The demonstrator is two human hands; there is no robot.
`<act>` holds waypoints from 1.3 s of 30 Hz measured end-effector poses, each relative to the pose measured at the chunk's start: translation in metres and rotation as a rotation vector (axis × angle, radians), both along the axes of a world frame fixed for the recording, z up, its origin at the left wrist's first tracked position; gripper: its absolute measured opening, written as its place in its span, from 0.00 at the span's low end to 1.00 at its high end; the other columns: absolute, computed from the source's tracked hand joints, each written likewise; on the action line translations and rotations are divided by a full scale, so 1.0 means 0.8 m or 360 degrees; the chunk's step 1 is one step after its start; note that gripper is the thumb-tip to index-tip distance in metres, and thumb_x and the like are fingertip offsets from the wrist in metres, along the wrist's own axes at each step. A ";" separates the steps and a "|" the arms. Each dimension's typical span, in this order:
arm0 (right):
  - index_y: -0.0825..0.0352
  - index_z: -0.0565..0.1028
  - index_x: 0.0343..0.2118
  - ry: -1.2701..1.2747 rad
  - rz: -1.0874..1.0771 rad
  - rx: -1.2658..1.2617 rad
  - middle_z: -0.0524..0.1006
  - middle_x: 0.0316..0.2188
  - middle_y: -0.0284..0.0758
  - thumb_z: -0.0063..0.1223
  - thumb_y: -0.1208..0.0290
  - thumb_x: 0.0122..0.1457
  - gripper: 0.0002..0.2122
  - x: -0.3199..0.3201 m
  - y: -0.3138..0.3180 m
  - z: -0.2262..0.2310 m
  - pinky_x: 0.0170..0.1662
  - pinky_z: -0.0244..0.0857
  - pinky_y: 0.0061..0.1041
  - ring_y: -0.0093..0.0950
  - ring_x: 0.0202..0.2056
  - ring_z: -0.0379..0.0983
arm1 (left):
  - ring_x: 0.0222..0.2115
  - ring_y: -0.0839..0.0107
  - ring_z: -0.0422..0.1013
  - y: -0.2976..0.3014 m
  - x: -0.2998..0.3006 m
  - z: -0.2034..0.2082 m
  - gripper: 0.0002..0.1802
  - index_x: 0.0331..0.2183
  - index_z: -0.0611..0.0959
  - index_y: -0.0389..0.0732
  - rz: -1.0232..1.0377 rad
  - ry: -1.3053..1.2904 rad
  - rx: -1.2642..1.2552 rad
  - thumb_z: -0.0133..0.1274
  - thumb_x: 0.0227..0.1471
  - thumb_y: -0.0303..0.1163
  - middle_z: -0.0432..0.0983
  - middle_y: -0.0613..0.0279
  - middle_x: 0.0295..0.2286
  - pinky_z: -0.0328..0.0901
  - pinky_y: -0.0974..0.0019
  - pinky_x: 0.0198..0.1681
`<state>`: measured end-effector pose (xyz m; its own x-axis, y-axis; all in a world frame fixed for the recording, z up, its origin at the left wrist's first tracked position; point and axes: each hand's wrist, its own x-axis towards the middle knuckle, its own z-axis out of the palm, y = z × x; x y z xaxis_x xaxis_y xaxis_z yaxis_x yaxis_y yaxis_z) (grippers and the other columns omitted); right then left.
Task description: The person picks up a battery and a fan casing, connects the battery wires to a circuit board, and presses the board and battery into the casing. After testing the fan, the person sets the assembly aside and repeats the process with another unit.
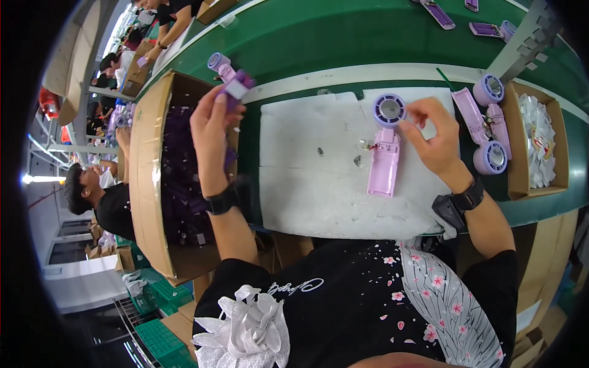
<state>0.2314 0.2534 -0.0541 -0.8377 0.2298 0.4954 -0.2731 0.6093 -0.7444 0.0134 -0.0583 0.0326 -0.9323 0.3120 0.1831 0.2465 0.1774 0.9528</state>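
Note:
My left hand [211,122] is raised over the inner edge of a cardboard box, closed on a small purple piece with a white face [238,89]. Just beyond it lies a pale purple handheld fan [219,64]. On the white foam sheet [307,202] another handheld fan [384,162] lies with its round head away from me, its handle shell open, and small wires at its neck. My right hand [437,135] is at the right rim of that fan's head, thumb and forefinger curled against it. Whether they press firmly is hard to see.
The cardboard box [147,178] at left holds many dark purple pieces. Several opened fans [489,156] lie right of the foam, beside a small box of white packets [537,141]. Beyond runs a green belt [343,37] with more fan parts. Other people work at far left.

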 end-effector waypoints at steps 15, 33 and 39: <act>0.67 0.75 0.44 0.0262 0.0002 -0.0087 0.78 0.36 0.39 0.66 0.71 0.45 0.21 -0.006 -0.026 0.013 0.34 0.69 0.23 0.31 0.31 0.76 | 0.30 0.70 0.75 0.151 0.109 -0.052 0.18 0.51 0.74 0.31 -0.1287 -0.0835 0.0448 0.45 0.61 0.28 0.77 0.54 0.35 0.70 0.70 0.30; 0.68 0.76 0.34 0.0357 0.0025 0.0262 0.76 0.34 0.39 0.68 0.76 0.38 0.17 0.008 -0.034 0.038 0.34 0.68 0.27 0.35 0.29 0.73 | 0.32 0.67 0.77 0.145 0.136 -0.060 0.08 0.33 0.85 0.34 -0.0900 0.0333 0.0230 0.57 0.47 0.20 0.79 0.52 0.36 0.71 0.70 0.34; 0.68 0.76 0.29 0.0200 0.0094 0.0268 0.77 0.36 0.40 0.68 0.76 0.38 0.13 0.024 -0.055 0.035 0.32 0.69 0.25 0.35 0.30 0.75 | 0.29 0.64 0.77 0.135 0.147 -0.057 0.07 0.31 0.84 0.34 -0.0844 0.0686 0.0114 0.59 0.48 0.26 0.79 0.49 0.33 0.70 0.69 0.30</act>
<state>0.2504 0.2093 -0.0260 -0.7765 0.0874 0.6241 -0.3961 0.7026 -0.5911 0.1312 0.0496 -0.0131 -0.4962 0.6792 0.5409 0.6426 -0.1317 0.7548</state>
